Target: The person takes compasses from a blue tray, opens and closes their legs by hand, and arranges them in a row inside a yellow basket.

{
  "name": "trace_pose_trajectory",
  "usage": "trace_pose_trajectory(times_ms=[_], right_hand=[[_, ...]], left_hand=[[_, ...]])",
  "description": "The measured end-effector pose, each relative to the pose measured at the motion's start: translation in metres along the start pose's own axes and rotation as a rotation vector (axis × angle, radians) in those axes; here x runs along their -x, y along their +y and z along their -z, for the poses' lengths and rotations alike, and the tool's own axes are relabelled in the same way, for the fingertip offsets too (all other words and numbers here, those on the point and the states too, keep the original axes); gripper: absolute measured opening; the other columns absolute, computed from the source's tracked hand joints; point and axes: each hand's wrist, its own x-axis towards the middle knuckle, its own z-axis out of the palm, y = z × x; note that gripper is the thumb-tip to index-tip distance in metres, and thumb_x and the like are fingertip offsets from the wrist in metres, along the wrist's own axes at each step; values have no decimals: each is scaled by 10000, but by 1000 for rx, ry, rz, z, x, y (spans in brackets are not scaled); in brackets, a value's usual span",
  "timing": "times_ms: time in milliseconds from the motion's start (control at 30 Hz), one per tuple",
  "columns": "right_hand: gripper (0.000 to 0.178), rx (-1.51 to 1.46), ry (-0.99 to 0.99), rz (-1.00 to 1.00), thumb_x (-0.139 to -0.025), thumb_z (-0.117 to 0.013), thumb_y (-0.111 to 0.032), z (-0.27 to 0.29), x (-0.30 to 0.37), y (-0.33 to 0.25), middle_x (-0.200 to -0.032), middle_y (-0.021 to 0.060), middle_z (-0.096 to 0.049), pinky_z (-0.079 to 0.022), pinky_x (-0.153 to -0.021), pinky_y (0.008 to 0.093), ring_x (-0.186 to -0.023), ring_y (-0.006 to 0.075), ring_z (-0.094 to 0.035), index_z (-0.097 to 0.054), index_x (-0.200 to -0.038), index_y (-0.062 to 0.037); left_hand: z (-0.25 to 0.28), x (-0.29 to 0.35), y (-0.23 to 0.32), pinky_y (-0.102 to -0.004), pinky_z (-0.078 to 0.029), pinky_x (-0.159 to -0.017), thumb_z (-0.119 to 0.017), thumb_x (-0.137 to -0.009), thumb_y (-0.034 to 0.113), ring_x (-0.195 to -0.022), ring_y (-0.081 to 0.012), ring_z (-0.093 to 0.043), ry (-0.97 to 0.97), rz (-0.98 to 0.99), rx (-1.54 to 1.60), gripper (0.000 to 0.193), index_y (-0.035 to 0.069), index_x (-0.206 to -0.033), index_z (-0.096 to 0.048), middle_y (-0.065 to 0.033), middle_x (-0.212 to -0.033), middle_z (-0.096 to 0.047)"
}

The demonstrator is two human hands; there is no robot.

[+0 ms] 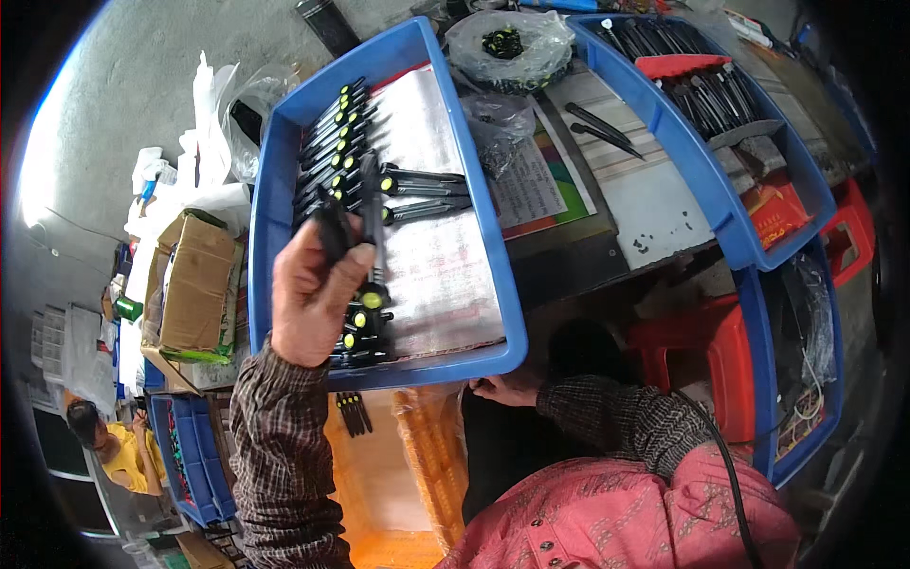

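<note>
My left hand (pixel 318 294) is closed over the left part of a blue tray (pixel 509 313), with black handled tools (pixel 334 228) gripped between thumb and fingers. Their exact kind is hard to make out. Beneath and beyond the hand lies a row of slim black tools with yellow-green round spots (pixel 339 142), along the tray's left side. A few similar tools (pixel 422 194) lie crosswise on the pale paper lining (pixel 445 275). Just below the tray's near edge, my right hand (pixel 507 387) has its fingers curled; what they hold, if anything, is hidden.
An orange crate (pixel 431 465) with several black pieces stands below the tray. To the right are another blue tray (pixel 706 190) of black parts, two loose black pieces (pixel 604 131) and a red stool (pixel 697 351). A cardboard box (pixel 194 284) and a person in yellow (pixel 128 455) are at left.
</note>
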Motion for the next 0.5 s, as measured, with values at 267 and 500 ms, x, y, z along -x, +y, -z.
trace_pose_trajectory(times_ms=[267, 500], right_hand=[[96, 119, -34, -50, -815, -632, -131, 16, 7, -20, -854, 109, -603, -485, -707, 368, -815, 254, -608, -573, -830, -57], [118, 4, 24, 138, -830, -639, -149, 40, 16, -101, -786, 85, -614, -485, -634, 348, -685, 217, -598, -613, -904, -61]], left_hand=[[-24, 82, 55, -255, -344, -401, -503, -945, 201, -458, -108, -405, 397, 106, 445, 118, 90, -983, -501, -15, -627, -442], [-66, 193, 15, -244, -445, -522, -561, -873, 93, -572, -118, -548, 456, 464, 668, 146, 13, -988, -521, -51, -702, -568]])
